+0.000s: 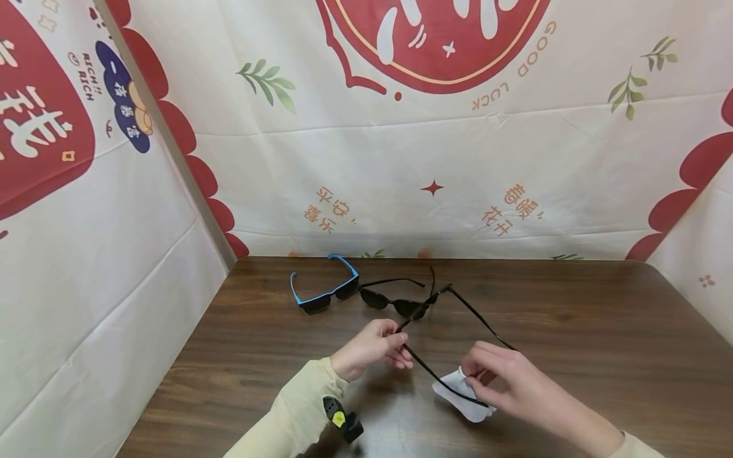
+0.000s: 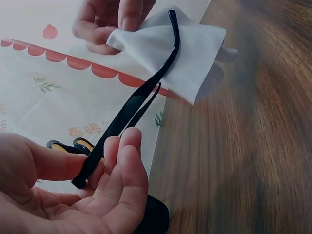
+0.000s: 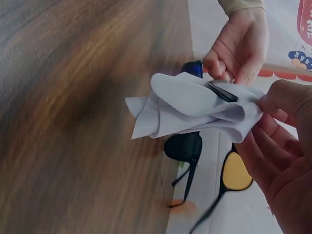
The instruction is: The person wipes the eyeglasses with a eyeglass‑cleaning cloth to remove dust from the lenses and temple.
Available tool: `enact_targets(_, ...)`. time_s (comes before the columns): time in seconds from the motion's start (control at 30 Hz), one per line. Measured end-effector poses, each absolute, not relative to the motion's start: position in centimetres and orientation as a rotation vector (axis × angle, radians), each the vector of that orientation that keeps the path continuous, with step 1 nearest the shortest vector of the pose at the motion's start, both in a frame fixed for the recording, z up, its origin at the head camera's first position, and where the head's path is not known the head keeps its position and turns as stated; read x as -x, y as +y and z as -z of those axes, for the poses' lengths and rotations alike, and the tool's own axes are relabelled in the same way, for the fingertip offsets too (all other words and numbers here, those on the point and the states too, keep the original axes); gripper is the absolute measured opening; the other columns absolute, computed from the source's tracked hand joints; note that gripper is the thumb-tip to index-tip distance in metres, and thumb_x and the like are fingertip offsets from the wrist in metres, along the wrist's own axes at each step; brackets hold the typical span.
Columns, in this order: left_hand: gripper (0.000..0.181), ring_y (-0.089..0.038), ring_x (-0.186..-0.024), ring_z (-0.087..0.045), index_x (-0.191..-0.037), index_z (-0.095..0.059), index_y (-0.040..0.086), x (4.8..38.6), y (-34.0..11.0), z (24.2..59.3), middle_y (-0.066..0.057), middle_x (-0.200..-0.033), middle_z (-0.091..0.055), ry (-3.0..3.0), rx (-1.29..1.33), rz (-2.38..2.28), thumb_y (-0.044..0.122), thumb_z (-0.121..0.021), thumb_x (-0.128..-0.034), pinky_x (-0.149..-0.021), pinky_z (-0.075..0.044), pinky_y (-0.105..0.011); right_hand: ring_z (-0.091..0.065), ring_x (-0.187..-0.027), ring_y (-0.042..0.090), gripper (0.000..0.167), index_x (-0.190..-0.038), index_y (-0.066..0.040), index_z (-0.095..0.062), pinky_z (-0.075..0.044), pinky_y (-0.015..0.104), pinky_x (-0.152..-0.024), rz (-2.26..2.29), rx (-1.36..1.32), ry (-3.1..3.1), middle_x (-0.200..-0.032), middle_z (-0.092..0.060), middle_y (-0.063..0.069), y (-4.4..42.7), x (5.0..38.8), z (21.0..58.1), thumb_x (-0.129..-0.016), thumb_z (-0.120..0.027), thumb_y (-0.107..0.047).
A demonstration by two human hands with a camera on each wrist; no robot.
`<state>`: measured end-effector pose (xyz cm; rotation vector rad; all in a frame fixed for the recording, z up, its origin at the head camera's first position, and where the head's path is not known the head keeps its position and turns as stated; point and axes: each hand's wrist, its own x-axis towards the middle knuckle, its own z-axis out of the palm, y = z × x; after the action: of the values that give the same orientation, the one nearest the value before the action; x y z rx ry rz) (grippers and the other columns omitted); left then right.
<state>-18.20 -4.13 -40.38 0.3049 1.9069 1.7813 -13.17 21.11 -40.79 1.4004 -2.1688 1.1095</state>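
My left hand (image 1: 372, 348) pinches a pair of black-framed glasses (image 1: 425, 366) near one hinge, between thumb and fingers. In the right wrist view their lens (image 3: 237, 171) looks yellow. The glasses are held up off the table, one temple arm (image 2: 127, 113) pointing toward my right hand (image 1: 509, 380). That hand grips a white cloth (image 1: 461, 385) by its edge, and the cloth hangs loosely folded from the fingers. The temple's tip (image 3: 223, 91) lies across the cloth; whether the cloth is pressed against it, I cannot tell.
Behind my left hand, sunglasses with blue temples (image 1: 316, 304) lie on the brown wooden table (image 1: 578, 318). Black sunglasses (image 1: 375, 299) lie beside them, partly behind the held glasses. Printed white fabric (image 1: 366, 159) hangs along the back and sides.
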Motion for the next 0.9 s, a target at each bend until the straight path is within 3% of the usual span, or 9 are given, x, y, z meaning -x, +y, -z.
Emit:
enact_targets(0.33,0.013,-0.023,-0.068,-0.069,-0.101,-0.053,-0.011,17.7,-3.2,40.3,-0.029,-0.082,-0.065,1.93,-0.365,-1.765,0.001,-0.048,-0.0989,-0.065,-0.056,-0.032,-0.062,-0.075,0.008,0.037,-0.094,-0.012,-0.06,-0.052,0.018,-0.061,-1.256,-1.266,-2.191,-0.09,-0.059,-0.006,18.8,13.4,40.7,-0.073,-0.066,0.019)
enact_targets(0.43,0.012,-0.02,-0.064,-0.067,-0.098,-0.054,-0.01,17.5,-2.9,40.4,-0.025,-0.076,-0.066,1.94,-0.375,-1.77,0.0,-0.049,-0.0985,-0.062,-0.056,-0.032,-0.063,-0.074,0.009,0.037,-0.093,-0.01,-0.06,-0.052,0.018,-0.061,-1.25,-1.231,-2.168,-0.09,-0.06,-0.004,18.1,13.7,40.7,-0.073,-0.068,0.019)
enact_targets(0.67,0.015,-0.016,-0.059,-0.064,-0.09,-0.059,-0.006,17.0,-2.3,40.4,-0.025,-0.073,-0.066,1.937,-0.384,-1.753,0.0,-0.049,-0.0985,-0.06,-0.056,-0.032,-0.064,-0.074,0.01,0.019,-0.093,-0.008,-0.061,-0.053,0.02,-0.061,-1.258,-1.147,-2.12,-0.089,-0.061,0.003,16.7,14.4,41.1,-0.084,-0.067,0.007)
enact_targets(0.9,0.021,-0.018,-0.059,-0.064,-0.091,-0.062,-0.008,16.6,-2.0,39.9,-0.026,-0.072,-0.065,1.941,-0.402,-1.745,-0.002,-0.044,-0.0998,-0.059,-0.056,-0.033,-0.064,-0.073,0.011,0.033,-0.091,-0.01,-0.061,-0.052,0.018,-0.061,-1.216,-1.021,-2.124,-0.088,-0.061,0.0,15.6,14.5,40.9,-0.075,-0.069,0.018)
